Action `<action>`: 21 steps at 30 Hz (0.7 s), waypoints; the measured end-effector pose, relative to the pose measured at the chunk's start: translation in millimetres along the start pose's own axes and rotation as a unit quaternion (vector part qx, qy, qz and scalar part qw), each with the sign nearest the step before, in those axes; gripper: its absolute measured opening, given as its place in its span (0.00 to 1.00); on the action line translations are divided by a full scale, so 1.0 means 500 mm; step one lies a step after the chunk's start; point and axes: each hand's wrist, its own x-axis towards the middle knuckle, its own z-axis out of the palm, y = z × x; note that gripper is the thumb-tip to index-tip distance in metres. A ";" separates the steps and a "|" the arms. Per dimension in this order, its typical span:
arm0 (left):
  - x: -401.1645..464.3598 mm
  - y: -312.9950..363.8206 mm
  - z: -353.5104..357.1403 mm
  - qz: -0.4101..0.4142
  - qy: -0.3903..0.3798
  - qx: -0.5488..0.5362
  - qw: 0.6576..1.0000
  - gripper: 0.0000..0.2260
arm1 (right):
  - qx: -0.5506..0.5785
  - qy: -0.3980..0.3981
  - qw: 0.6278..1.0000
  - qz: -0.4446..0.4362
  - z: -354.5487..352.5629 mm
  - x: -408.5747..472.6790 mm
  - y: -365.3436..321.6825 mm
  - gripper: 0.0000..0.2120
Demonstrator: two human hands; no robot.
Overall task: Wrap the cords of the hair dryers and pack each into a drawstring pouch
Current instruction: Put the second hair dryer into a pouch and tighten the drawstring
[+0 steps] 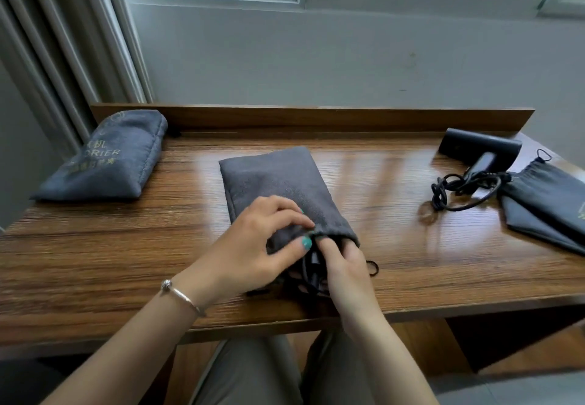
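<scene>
Both hands work at the mouth of the middle grey pouch (285, 189) on the counter (95, 246): left hand (253, 246) pinches its rim, right hand (345, 265) has fingers tucked inside. Another filled pouch (107, 157) lies far left; a black hair dryer (478, 151) with loose cord (459, 189) and a flat pouch (550, 202) lie right.

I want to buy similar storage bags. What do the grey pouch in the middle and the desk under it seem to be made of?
The middle pouch looks like soft matte fabric, perhaps suede-like microfibre: it shows a fuzzy nap and no shine. The desk looks like glossy wood or wood-grain laminate: streaked brown grain with window reflections. Which one, the picture cannot settle.
</scene>
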 end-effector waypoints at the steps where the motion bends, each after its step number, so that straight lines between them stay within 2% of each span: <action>1: -0.013 -0.006 0.007 0.002 -0.010 0.005 1.000 0.16 | -0.086 0.003 0.996 -0.028 -0.010 0.003 0.002 0.13; 4: -0.051 -0.028 0.032 -0.018 -0.018 0.044 0.999 0.24 | -0.311 0.030 0.948 -0.061 -0.038 0.007 0.002 0.12; 5: -0.062 -0.034 0.041 -0.029 -0.009 0.062 0.998 0.26 | -0.394 0.029 0.917 -0.050 -0.042 0.003 -0.008 0.13; 7: -0.078 -0.034 0.055 -0.059 0.011 0.067 0.996 0.32 | -0.565 0.037 0.823 -0.049 -0.052 -0.004 -0.027 0.18; 8: -0.084 -0.029 0.059 -0.077 0.019 0.061 0.995 0.35 | -0.619 0.050 0.781 -0.069 -0.056 -0.007 -0.031 0.20; 9: -0.087 -0.024 0.062 -0.094 0.025 0.060 0.993 0.38 | -0.637 0.063 0.761 -0.104 -0.062 -0.007 -0.030 0.21; 12: -0.094 -0.002 0.063 -0.142 0.059 0.110 0.982 0.39 | -0.587 0.083 0.775 -0.218 -0.082 0.012 0.011 0.14; 16: -0.096 0.020 0.052 -0.212 0.090 0.202 0.952 0.30 | -0.490 0.040 0.829 -0.266 -0.112 0.041 0.046 0.05; 18: -0.088 0.026 0.043 -0.226 0.111 0.145 0.957 0.26 | -0.451 0.036 0.839 -0.302 -0.113 0.048 0.037 0.07; 21: -0.067 0.040 0.008 -0.202 0.193 0.037 0.960 0.20 | -0.400 0.034 0.834 -0.378 -0.099 0.053 -0.014 0.11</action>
